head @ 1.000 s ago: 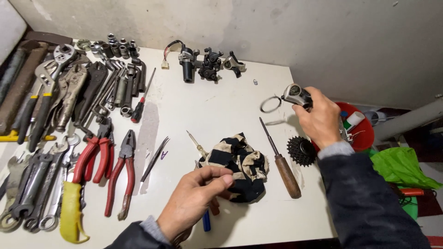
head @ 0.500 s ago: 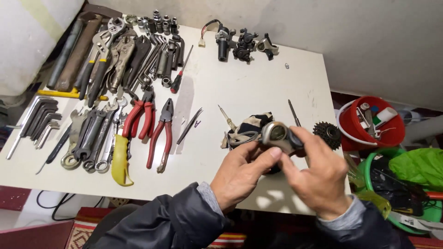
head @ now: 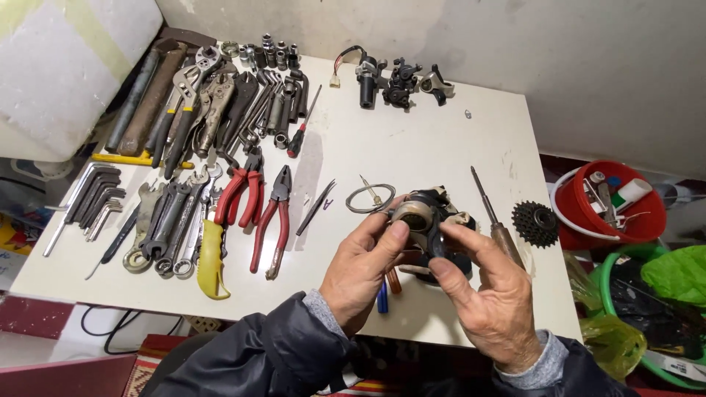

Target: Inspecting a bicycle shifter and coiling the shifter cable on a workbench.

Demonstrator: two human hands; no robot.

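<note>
Gripping a small round metal part (head: 413, 215) between both hands at lower centre, left hand (head: 362, 268) pinching its near side, right hand (head: 485, 294) clasping underneath, white table (head: 412, 140) beneath, screwdriver (head: 496, 220) and black sprocket (head: 535, 223) just right.

A workshop corner under even, soft light.

A white surface (head: 412, 158) stands against a rough, stained grey wall (head: 573, 51). A big white foam block (head: 66, 66) leans at the left. A red bucket (head: 647, 220) and green basin (head: 610, 301) sit on the floor at the right.
</note>
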